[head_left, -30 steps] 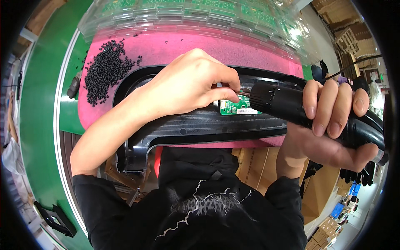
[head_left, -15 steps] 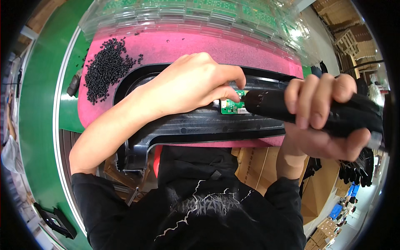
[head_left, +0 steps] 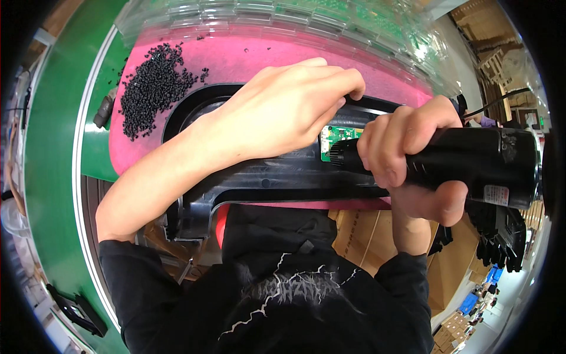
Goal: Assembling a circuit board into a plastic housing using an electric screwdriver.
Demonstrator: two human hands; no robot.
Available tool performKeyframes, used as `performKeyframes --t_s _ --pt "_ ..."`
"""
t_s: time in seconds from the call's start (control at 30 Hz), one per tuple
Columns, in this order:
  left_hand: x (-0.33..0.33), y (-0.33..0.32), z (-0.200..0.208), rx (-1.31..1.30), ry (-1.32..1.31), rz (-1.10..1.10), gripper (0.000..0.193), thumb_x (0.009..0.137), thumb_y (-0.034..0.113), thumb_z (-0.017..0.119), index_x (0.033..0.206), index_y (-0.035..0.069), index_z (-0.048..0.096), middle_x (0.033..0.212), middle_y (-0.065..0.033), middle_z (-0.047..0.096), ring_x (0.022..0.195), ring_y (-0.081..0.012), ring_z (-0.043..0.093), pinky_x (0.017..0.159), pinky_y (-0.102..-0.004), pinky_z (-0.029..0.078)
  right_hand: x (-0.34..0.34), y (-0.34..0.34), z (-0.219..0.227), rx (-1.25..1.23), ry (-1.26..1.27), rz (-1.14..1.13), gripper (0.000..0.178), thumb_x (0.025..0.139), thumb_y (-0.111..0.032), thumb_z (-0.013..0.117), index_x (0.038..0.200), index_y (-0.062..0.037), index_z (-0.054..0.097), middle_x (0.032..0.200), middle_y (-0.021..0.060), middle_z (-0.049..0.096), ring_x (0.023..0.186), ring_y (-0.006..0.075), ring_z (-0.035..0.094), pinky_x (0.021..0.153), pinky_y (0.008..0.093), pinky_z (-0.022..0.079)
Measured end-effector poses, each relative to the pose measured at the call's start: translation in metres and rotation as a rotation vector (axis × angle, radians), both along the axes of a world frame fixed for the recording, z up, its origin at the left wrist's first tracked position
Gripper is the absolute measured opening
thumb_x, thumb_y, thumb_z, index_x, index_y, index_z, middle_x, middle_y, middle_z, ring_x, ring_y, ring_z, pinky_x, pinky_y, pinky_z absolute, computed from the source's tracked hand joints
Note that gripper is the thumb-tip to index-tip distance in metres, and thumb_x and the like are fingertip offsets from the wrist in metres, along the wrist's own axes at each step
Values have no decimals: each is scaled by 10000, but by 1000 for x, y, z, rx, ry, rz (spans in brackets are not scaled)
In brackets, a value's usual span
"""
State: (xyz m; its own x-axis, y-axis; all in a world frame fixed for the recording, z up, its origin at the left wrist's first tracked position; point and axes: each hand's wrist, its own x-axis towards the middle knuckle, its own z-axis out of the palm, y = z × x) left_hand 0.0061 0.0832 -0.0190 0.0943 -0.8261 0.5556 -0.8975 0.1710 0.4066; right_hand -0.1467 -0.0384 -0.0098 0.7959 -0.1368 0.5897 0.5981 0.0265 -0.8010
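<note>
My right hand (head_left: 413, 147) is wrapped around a black electric screwdriver (head_left: 471, 162), which lies nearly level with its ribbed nose pointing left. That nose covers part of a green circuit board (head_left: 333, 134) inside a long black plastic housing (head_left: 236, 180). The driver's bit is hidden from sight. Just left of and above the board, my left hand (head_left: 300, 106) hovers over the housing. Its fingers are curled in with the thumb close to the index finger, and whatever they may hold does not show.
Small black screws (head_left: 153, 88) form a heap on the pink mat (head_left: 283, 65), left of the housing. Stacked clear plastic trays (head_left: 283, 23) line the far side. A dark lump (head_left: 104, 111) lies on the green table (head_left: 100, 156). Cardboard boxes (head_left: 365, 236) stand below the mat's near edge.
My left hand has drawn up and away from the circuit board, its fingers curling in. The screwdriver's nose has shifted slightly left and down, and its rear end has swung upward.
</note>
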Motion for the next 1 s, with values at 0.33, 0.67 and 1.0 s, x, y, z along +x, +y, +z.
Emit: performKeyframes --t_s 0.33,0.67,1.0 --pt "8 8 -3 140 -74 -53 290 742 56 725 1024 77 662 827 -103 633 783 -314 624 689 -414 497 -1 27 4 125 51 -272 693 741 -675 694 1004 -71 482 604 -21 491 492 105 467 487 264 386" --pt "0 1 8 55 44 -250 391 707 46 767 1079 36 647 848 -97 644 792 -250 648 714 -367 530 -18 -11 18 133 -403 -2 573 790 -578 676 1059 -100 512 682 -45 512 548 71 486 607 254 407" --pt "-1 -8 16 117 -93 -134 442 697 137 785 1095 17 635 1058 -108 650 1008 -285 584 879 -394 486 -34 -50 19 118 -223 -206 551 862 -557 565 1007 -31 492 633 2 486 483 106 435 514 273 365"
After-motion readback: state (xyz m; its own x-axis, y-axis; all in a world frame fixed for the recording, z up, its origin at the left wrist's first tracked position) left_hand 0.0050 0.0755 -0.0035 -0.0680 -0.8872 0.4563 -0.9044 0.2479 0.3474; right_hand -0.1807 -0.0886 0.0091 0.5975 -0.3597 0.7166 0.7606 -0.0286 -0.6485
